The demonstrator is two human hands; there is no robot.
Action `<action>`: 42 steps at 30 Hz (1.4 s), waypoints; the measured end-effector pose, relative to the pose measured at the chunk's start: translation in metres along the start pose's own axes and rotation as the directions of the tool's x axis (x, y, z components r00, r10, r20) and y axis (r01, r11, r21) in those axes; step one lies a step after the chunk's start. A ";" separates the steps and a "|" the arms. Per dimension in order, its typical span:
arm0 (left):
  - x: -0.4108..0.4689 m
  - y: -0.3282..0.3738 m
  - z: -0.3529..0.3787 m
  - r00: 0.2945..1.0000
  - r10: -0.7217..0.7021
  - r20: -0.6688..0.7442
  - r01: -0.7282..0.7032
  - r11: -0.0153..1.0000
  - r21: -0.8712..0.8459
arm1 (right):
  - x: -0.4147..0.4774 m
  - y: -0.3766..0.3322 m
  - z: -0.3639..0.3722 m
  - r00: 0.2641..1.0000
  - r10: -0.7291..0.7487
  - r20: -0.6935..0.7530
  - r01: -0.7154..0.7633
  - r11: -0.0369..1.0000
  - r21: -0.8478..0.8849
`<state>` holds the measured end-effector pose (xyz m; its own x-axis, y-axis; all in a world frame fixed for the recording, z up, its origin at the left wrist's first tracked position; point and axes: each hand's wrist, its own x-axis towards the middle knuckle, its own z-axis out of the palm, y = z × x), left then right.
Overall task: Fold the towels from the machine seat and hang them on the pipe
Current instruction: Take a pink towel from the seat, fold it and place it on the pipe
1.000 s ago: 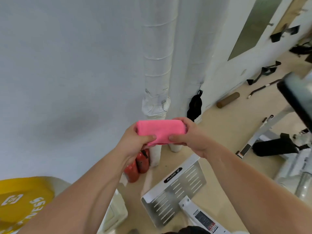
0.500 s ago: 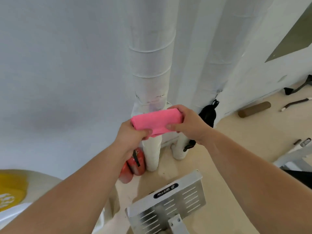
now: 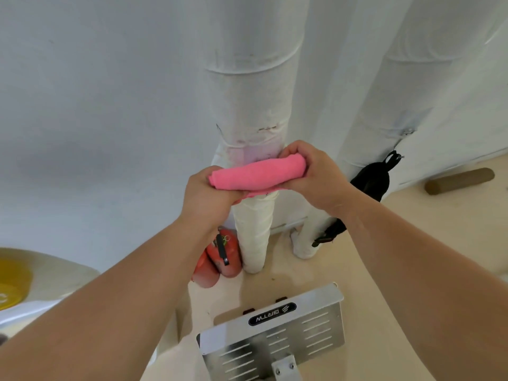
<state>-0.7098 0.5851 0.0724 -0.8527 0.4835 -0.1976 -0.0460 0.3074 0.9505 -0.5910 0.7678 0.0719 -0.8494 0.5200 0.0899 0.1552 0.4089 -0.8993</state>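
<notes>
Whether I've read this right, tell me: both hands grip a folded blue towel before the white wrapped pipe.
Wrong colour: the head view shows the towel is pink, not blue. The left hand and right hand do grip it, folded, before the white wrapped pipe.

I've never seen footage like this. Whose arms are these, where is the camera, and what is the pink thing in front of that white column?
There is no machine here. These are a person's two bare arms, filmed by a camera worn on the head that looks forward and down. The left hand and the right hand each grip one end of a folded pink towel, with the fingers curled round it. They hold it in front of a thick white wrapped pipe; I cannot tell whether the towel touches the pipe. On the floor by the pipe's foot stand red fire extinguishers. Nearer the camera is a slotted metal plate.
</notes>
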 end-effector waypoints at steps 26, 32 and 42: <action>-0.009 0.008 0.002 0.941 0.334 -0.052 -0.295 0.886 0.357 | -0.013 0.001 0.002 1.000 0.031 -0.007 -0.030 0.998 0.057; 0.002 0.001 -0.002 0.925 0.375 0.056 -0.365 0.839 0.403 | -0.009 0.014 0.006 1.000 0.000 -0.021 0.001 0.999 0.039; -0.008 0.007 -0.004 0.931 0.363 0.044 -0.330 0.781 0.530 | -0.021 0.010 0.011 0.996 0.046 -0.071 -0.053 0.994 -0.094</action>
<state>-0.7053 0.5806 0.0818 -0.7875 0.5975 0.1511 0.5211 0.5147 0.6808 -0.5775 0.7527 0.0565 -0.8035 0.5901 0.0785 0.2463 0.4496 -0.8586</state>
